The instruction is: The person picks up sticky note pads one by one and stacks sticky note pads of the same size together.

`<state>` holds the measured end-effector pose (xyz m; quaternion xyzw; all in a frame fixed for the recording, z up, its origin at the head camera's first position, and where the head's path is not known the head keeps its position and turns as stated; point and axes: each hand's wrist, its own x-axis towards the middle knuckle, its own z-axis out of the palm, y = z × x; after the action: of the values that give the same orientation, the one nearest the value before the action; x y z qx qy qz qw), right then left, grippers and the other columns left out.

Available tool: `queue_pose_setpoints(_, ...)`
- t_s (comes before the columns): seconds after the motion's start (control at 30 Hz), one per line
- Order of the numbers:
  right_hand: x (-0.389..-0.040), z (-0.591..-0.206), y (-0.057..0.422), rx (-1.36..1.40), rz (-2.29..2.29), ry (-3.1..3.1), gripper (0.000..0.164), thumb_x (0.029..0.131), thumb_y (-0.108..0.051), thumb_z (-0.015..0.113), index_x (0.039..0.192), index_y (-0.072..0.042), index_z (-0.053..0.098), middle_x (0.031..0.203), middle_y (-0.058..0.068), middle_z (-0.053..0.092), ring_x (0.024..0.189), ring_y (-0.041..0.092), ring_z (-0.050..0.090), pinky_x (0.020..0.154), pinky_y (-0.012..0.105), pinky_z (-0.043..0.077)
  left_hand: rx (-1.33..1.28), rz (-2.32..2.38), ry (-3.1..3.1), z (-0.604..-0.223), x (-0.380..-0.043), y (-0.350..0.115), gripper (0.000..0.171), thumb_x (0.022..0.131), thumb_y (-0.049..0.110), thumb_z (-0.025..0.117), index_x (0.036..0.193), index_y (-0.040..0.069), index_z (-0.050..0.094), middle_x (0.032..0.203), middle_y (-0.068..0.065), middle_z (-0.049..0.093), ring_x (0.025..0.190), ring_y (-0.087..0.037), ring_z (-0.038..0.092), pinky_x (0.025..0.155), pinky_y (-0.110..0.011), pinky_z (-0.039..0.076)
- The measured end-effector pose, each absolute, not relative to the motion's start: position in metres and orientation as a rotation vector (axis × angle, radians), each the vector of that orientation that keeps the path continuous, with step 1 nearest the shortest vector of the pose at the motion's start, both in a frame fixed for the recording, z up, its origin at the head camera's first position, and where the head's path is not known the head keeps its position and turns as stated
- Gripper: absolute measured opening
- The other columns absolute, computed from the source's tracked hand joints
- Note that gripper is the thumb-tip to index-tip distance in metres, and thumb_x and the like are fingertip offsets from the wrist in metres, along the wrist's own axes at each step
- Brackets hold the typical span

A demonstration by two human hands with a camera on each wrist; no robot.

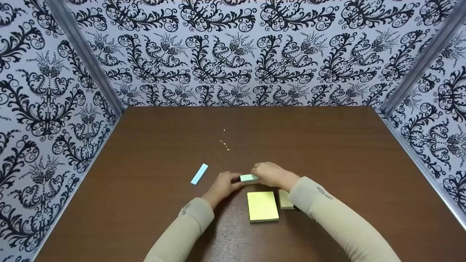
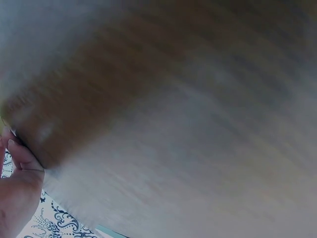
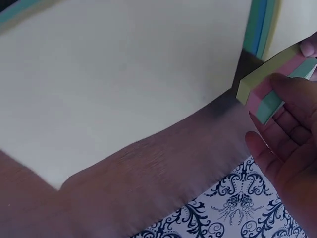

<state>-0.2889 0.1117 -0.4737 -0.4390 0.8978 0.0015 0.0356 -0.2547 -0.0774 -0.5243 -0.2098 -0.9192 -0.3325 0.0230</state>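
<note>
A small block of sticky notes [image 1: 248,178], green on top in the head view, lies between the two hands. My right hand [image 1: 271,174] pinches it from the right; yellow, pink and green layers of the block [image 3: 267,91] show in the right wrist view. The left hand [image 1: 225,186] has its thumb and forefinger at the block's left end; the exact contact is partly hidden. In the left wrist view only part of the left hand [image 2: 22,188] shows. Nearer the person lies a square yellow sticky note pad [image 1: 263,206]. A smaller pale yellow pad [image 1: 286,200] is partly under the right wrist.
A light blue strip [image 1: 199,174] lies to the left on the brown table [image 1: 164,145]. Small pale specks [image 1: 224,144] dot the tabletop farther back. Patterned walls [image 1: 233,54] stand around the table's back and sides.
</note>
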Motion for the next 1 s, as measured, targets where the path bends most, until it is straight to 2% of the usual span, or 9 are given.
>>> queue_pose_setpoints(0.27,-0.2924,-0.4751,0.1209,-1.263,-0.074,2.727,0.014,0.080,0.002,0.064,0.094,-0.001,0.065,0.085,0.010,0.061,0.077,0.024,0.059,0.065,0.035,0.047,-0.634,-1.052,-2.877,-0.5227,-0.2554,-0.0773,0.019,0.086,0.020,0.064,0.100,0.009,0.069,0.091,-0.008,0.065,0.080,-0.021,0.055,0.072,-0.035,0.046)
queue_pose_setpoints(0.4,-0.2913,-0.4760,0.1199,-1.218,-0.079,2.720,0.012,0.081,0.002,0.063,0.093,-0.001,0.063,0.085,0.011,0.060,0.077,0.025,0.059,0.065,0.035,0.047,-0.646,-1.030,-2.879,-0.5235,-0.2559,-0.0773,0.017,0.086,0.020,0.064,0.098,0.009,0.069,0.087,-0.007,0.064,0.076,-0.018,0.053,0.069,-0.032,0.045)
queue_pose_setpoints(0.53,-0.2894,-0.4756,0.1179,-1.132,-0.053,2.704,0.017,0.083,0.000,0.062,0.101,0.000,0.061,0.095,0.014,0.061,0.086,0.028,0.059,0.072,0.038,0.048,-0.667,-1.001,-2.865,-0.5240,-0.2560,-0.0778,0.016,0.085,0.019,0.065,0.097,0.009,0.069,0.085,-0.007,0.064,0.073,-0.017,0.051,0.066,-0.030,0.043)
queue_pose_setpoints(0.63,-0.2885,-0.4751,0.1165,-1.092,-0.020,2.707,0.023,0.084,-0.001,0.062,0.107,0.000,0.058,0.103,0.016,0.060,0.094,0.030,0.058,0.079,0.039,0.047,-0.662,-1.006,-2.877,-0.5233,-0.2555,-0.0782,0.021,0.084,0.019,0.066,0.101,0.007,0.068,0.089,-0.008,0.064,0.077,-0.018,0.052,0.069,-0.032,0.045)
queue_pose_setpoints(0.77,-0.2876,-0.4754,0.1149,-1.094,0.023,2.719,0.025,0.082,-0.001,0.065,0.105,0.001,0.058,0.102,0.015,0.060,0.094,0.030,0.058,0.081,0.039,0.047,-0.634,-1.038,-2.900,-0.5222,-0.2547,-0.0788,0.027,0.083,0.020,0.067,0.107,0.006,0.067,0.094,-0.010,0.063,0.082,-0.020,0.054,0.074,-0.034,0.046)
queue_pose_setpoints(1.0,-0.2877,-0.4773,0.1126,-1.064,0.000,2.715,0.025,0.084,-0.012,0.064,0.104,0.002,0.058,0.099,0.016,0.060,0.090,0.029,0.058,0.078,0.039,0.047,-0.671,-1.000,-2.846,-0.5247,-0.2553,-0.0792,0.015,0.083,0.020,0.068,0.092,0.009,0.068,0.078,-0.005,0.060,0.067,-0.012,0.042,0.060,-0.026,0.037)
